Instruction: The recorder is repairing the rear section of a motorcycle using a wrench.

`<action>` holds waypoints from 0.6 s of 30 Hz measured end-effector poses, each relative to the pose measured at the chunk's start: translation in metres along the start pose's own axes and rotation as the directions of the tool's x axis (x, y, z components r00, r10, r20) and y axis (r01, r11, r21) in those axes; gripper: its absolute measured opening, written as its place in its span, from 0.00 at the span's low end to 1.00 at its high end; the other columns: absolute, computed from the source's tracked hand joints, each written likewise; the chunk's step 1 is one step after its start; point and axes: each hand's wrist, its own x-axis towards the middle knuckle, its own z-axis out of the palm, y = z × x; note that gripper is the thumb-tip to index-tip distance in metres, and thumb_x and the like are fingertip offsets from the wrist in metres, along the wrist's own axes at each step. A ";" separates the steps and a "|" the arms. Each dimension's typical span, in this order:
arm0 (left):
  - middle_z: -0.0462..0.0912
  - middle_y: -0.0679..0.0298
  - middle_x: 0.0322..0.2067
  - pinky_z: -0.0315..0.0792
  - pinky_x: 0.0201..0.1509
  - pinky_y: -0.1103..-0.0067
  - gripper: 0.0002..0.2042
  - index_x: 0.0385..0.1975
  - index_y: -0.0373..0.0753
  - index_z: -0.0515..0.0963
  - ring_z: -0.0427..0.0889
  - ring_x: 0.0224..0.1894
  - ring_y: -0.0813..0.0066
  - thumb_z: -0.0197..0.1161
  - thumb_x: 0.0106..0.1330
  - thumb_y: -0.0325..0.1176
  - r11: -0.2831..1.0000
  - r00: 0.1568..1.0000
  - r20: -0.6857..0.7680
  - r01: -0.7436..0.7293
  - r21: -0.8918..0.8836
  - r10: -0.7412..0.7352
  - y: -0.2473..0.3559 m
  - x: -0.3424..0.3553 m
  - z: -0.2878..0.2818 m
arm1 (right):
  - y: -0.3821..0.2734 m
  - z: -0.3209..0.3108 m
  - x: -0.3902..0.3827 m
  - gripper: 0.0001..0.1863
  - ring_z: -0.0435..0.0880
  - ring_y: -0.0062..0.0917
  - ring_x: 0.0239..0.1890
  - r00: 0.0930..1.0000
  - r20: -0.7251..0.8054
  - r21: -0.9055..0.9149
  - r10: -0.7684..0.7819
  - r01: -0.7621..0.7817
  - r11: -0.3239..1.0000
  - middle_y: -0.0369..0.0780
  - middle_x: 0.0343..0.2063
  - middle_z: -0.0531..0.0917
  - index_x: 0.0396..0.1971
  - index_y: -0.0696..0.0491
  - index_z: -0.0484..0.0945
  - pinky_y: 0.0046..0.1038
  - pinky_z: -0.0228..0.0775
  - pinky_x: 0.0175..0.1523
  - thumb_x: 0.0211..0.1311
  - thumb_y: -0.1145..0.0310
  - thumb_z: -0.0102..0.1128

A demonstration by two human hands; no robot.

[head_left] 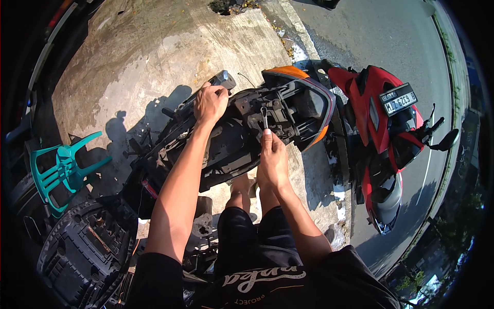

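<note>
The right hand (273, 160) pinches the lower end of a small wrench (264, 117), fingers closed on it; its head sits on a fastener in the stripped black tail frame (267, 110) of a scooter with its seat off. The left hand (210, 103) is wrapped shut around the grab rail (218, 82) at the frame's left edge. The fastener itself is too small to make out. To turn well, I would keep the wrench square on the fastener, brace with the left, and pull in short, even strokes. A red scooter (378, 134) stands well apart to the right, a green chair (59, 170) to the left.
</note>
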 end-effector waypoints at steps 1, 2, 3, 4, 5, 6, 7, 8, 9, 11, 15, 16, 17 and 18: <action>0.80 0.53 0.45 0.73 0.55 0.63 0.13 0.35 0.43 0.87 0.79 0.51 0.50 0.58 0.61 0.42 1.000 1.000 0.009 0.005 -0.010 -0.005 0.000 0.000 0.000 | 0.004 0.007 0.000 0.27 0.56 0.16 0.21 1.000 -0.020 0.104 0.012 -0.009 0.995 0.30 0.15 0.63 0.22 0.57 0.69 0.25 0.53 0.26 0.79 0.51 0.43; 0.80 0.53 0.46 0.73 0.55 0.63 0.13 0.35 0.43 0.87 0.79 0.51 0.50 0.58 0.61 0.42 1.000 1.000 0.018 0.010 -0.019 -0.010 0.000 0.000 0.000 | 0.013 0.019 0.001 0.26 0.54 0.13 0.20 0.998 0.010 0.237 0.059 -0.059 0.970 0.27 0.15 0.62 0.22 0.52 0.67 0.21 0.49 0.24 0.80 0.51 0.41; 0.80 0.53 0.46 0.73 0.55 0.63 0.13 0.35 0.43 0.87 0.79 0.51 0.50 0.58 0.61 0.42 1.000 1.000 0.018 0.009 -0.018 -0.009 0.000 0.000 0.000 | 0.020 0.035 0.001 0.25 0.54 0.13 0.17 0.998 -0.012 0.340 0.063 -0.055 0.939 0.27 0.14 0.62 0.22 0.50 0.66 0.20 0.49 0.22 0.80 0.50 0.40; 0.80 0.53 0.46 0.72 0.55 0.63 0.14 0.35 0.44 0.87 0.79 0.51 0.49 0.58 0.61 0.42 1.000 1.000 0.018 0.007 -0.013 -0.007 0.000 0.000 0.001 | 0.018 0.051 0.000 0.25 0.54 0.12 0.15 0.997 -0.034 0.440 0.070 -0.047 0.897 0.27 0.13 0.62 0.22 0.49 0.64 0.19 0.48 0.20 0.80 0.49 0.39; 0.80 0.53 0.47 0.72 0.55 0.62 0.14 0.36 0.44 0.87 0.79 0.51 0.49 0.58 0.61 0.43 1.000 1.000 0.019 0.006 -0.007 -0.006 0.000 0.000 0.002 | 0.017 0.066 -0.002 0.25 0.54 0.12 0.12 0.992 -0.073 0.556 0.102 -0.044 0.830 0.27 0.12 0.61 0.22 0.48 0.63 0.19 0.47 0.17 0.80 0.48 0.38; 0.80 0.53 0.47 0.72 0.55 0.62 0.14 0.36 0.44 0.87 0.79 0.51 0.49 0.58 0.61 0.43 1.000 1.000 0.020 0.007 -0.004 -0.007 -0.001 0.000 0.004 | 0.011 0.082 -0.002 0.25 0.53 0.13 0.10 0.984 -0.106 0.663 0.142 -0.036 0.748 0.28 0.11 0.60 0.23 0.48 0.62 0.20 0.45 0.15 0.79 0.47 0.37; 0.80 0.53 0.47 0.72 0.55 0.62 0.15 0.36 0.44 0.87 0.79 0.51 0.49 0.57 0.61 0.44 1.000 1.000 0.009 -0.004 0.007 0.004 -0.001 0.001 0.003 | -0.004 0.099 -0.003 0.25 0.52 0.15 0.07 0.975 -0.082 0.816 0.208 -0.054 0.576 0.28 0.10 0.58 0.24 0.47 0.61 0.21 0.44 0.13 0.79 0.45 0.37; 0.80 0.53 0.47 0.72 0.55 0.62 0.15 0.36 0.44 0.87 0.79 0.51 0.49 0.56 0.62 0.44 1.000 1.000 0.005 -0.013 0.013 0.013 -0.004 0.002 0.005 | -0.027 0.110 -0.004 0.25 0.52 0.16 0.08 0.957 -0.053 0.885 0.284 -0.087 0.457 0.29 0.10 0.57 0.26 0.47 0.60 0.22 0.42 0.14 0.78 0.44 0.37; 0.80 0.51 0.47 0.72 0.55 0.62 0.17 0.38 0.43 0.87 0.78 0.52 0.48 0.54 0.62 0.46 0.999 0.999 0.030 -0.037 0.003 0.037 -0.005 0.004 0.010 | -0.046 0.121 0.004 0.25 0.51 0.16 0.09 0.929 -0.119 0.920 0.350 -0.029 0.390 0.29 0.10 0.56 0.26 0.47 0.59 0.23 0.41 0.14 0.78 0.42 0.36; 0.80 0.50 0.46 0.71 0.54 0.62 0.18 0.38 0.42 0.86 0.78 0.51 0.47 0.53 0.63 0.46 0.999 0.991 0.126 -0.035 -0.036 0.039 -0.017 0.017 0.010 | -0.061 0.142 0.012 0.27 0.50 0.16 0.10 0.904 -0.164 0.959 0.395 0.052 0.279 0.30 0.11 0.56 0.27 0.47 0.59 0.23 0.40 0.15 0.77 0.40 0.34; 0.82 0.48 0.44 0.70 0.53 0.62 0.20 0.41 0.40 0.84 0.77 0.48 0.47 0.49 0.66 0.45 0.985 0.946 0.280 -0.145 -0.093 0.165 -0.026 0.027 0.004 | -0.048 0.145 0.014 0.29 0.53 0.19 0.11 0.949 -0.122 0.969 0.290 0.051 0.240 0.33 0.14 0.60 0.29 0.49 0.59 0.24 0.49 0.16 0.76 0.37 0.30; 0.82 0.48 0.43 0.70 0.53 0.63 0.20 0.42 0.40 0.84 0.77 0.48 0.47 0.48 0.66 0.45 0.980 0.941 0.280 -0.166 -0.112 0.192 -0.025 0.025 0.003 | -0.045 0.142 0.012 0.29 0.54 0.20 0.11 0.953 -0.118 0.961 0.280 0.038 0.275 0.34 0.15 0.61 0.29 0.50 0.59 0.25 0.52 0.16 0.76 0.37 0.30; 0.81 0.48 0.44 0.70 0.53 0.64 0.20 0.43 0.40 0.84 0.77 0.48 0.48 0.49 0.67 0.45 0.975 0.944 0.266 -0.156 -0.160 0.195 -0.031 0.028 0.008 | -0.039 0.134 0.009 0.30 0.55 0.22 0.11 0.969 -0.104 0.934 0.224 0.018 0.356 0.36 0.15 0.61 0.30 0.51 0.59 0.27 0.56 0.17 0.76 0.37 0.29; 0.81 0.48 0.44 0.70 0.53 0.64 0.20 0.43 0.40 0.84 0.77 0.48 0.48 0.49 0.67 0.45 0.974 0.945 0.263 -0.155 -0.165 0.195 -0.033 0.028 0.008 | -0.039 0.125 0.000 0.29 0.56 0.18 0.12 0.976 -0.067 0.928 0.209 -0.016 0.371 0.32 0.14 0.61 0.28 0.50 0.61 0.24 0.54 0.18 0.77 0.39 0.31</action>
